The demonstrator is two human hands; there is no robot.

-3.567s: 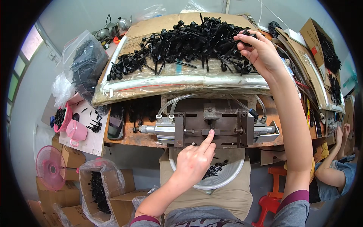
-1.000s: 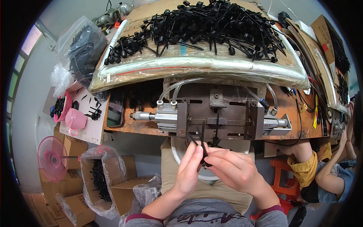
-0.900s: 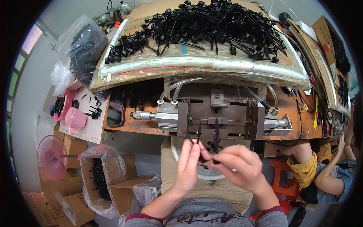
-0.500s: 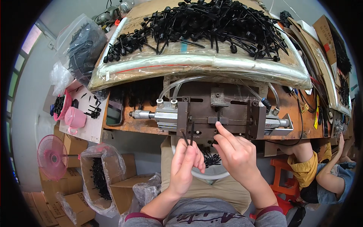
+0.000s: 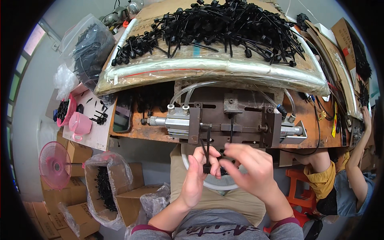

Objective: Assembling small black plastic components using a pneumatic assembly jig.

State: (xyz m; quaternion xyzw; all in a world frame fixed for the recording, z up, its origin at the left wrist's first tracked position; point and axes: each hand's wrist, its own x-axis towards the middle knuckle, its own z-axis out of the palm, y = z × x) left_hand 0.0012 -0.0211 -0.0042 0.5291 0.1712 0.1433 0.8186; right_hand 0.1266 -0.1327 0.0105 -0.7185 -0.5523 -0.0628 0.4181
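My left hand is closed around a few slim black plastic pieces, their stems pointing up toward the metal fixture and a dark head showing under the fingers. Close to its fingertips, my right hand is curled loosely, thumb and fingers apart, with nothing visible between them. In the middle of the dark metal fixture, another black stem lies across the small block below the bracket. Below both hands, a white round basin on my lap shows black pieces, partly hidden by my fingers.
A large heap of black stemmed pieces lies on the plastic-wrapped cardboard tray behind the fixture. Air cylinders with clear hoses flank the fixture. On the left are a pink mug and a pink fan. A co-worker sits at right.
My right hand has drawn back from the fixture's block toward my left hand, and its pointing finger has curled. The pieces in my left hand have tilted. The co-worker's arm has reached farther up.
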